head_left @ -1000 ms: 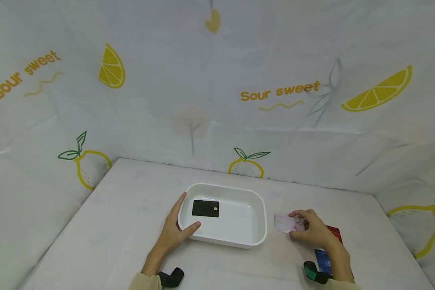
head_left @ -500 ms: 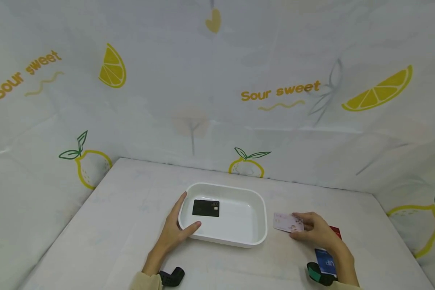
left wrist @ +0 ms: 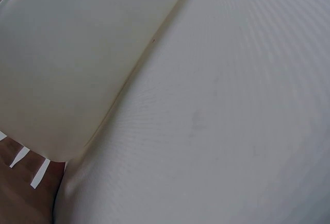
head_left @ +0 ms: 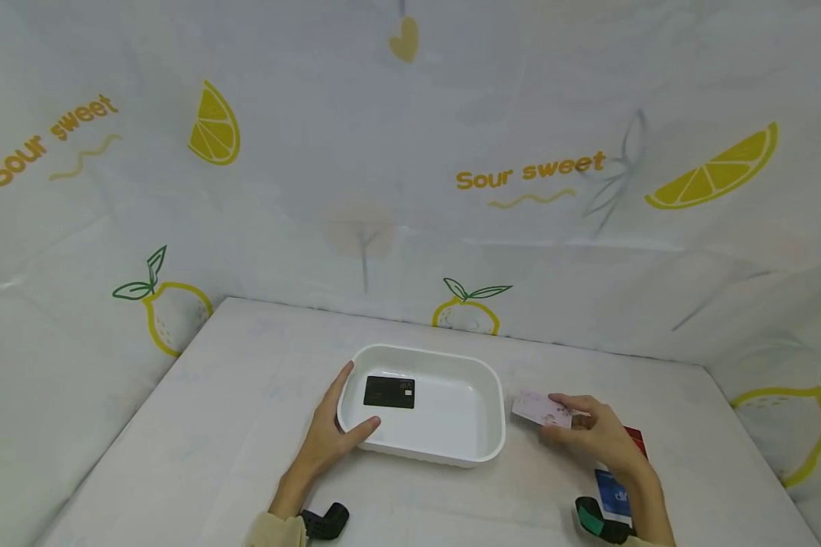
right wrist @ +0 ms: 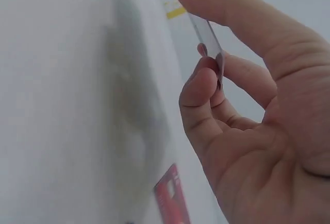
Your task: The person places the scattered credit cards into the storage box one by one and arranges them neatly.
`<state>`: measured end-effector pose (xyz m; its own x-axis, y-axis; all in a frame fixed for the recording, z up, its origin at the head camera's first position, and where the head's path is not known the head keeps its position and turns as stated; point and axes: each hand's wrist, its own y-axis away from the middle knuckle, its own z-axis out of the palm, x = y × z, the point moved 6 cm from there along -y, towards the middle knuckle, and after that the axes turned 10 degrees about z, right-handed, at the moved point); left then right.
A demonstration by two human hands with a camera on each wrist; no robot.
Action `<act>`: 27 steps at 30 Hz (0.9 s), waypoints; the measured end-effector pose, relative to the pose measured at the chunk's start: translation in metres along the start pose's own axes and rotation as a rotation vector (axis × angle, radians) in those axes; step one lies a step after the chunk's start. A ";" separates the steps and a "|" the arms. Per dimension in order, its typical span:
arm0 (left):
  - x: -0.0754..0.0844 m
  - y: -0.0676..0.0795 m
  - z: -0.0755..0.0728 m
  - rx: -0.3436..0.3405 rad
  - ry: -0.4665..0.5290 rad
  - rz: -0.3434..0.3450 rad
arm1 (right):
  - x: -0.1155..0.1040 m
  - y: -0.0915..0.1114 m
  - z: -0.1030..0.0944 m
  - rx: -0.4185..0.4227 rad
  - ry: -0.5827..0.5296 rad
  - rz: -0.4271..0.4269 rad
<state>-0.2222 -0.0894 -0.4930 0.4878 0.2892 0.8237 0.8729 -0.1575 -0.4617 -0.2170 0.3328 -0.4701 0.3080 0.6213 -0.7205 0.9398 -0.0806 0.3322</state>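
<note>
**Pink card (head_left: 539,409) pinched, white tray (head_left: 445,403) braced**

Head view: the right hand (head_left: 602,435) pinches the pink card by one end, just right of the white tray; the left hand (head_left: 328,429) grips the tray's left side, which should steady it. Left wrist view: fingers show beside its wall. Right wrist view: the card, edge-on, is clamped between fingertips; a light pinch suits it.

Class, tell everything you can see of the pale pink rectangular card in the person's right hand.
The thin, pale pink rectangular card looks like plastic, with darker, flower-like print toward its right end in the head view and faint marks too small to read. The person's right hand pinches that end. The card is tilted, appears lifted off the white tabletop, and is right of the white rectangular plastic tray, not touching it. The right wrist view shows it nearly edge-on.
</note>
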 end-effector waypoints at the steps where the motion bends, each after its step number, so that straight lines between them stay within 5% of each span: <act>1: 0.000 0.000 0.000 0.000 0.003 0.000 | -0.003 0.001 -0.001 0.012 -0.013 -0.011; 13: -0.001 0.001 0.000 0.002 0.002 0.005 | -0.061 0.014 0.006 0.090 -0.012 -0.240; 27: -0.002 0.001 0.000 0.007 0.001 0.019 | -0.096 0.000 0.049 -0.049 -0.050 -0.237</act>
<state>-0.2226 -0.0898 -0.4949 0.5044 0.2854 0.8150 0.8634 -0.1567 -0.4795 -0.2395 0.2348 -0.4308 0.0878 0.5786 -0.8109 0.9787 0.1014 0.1783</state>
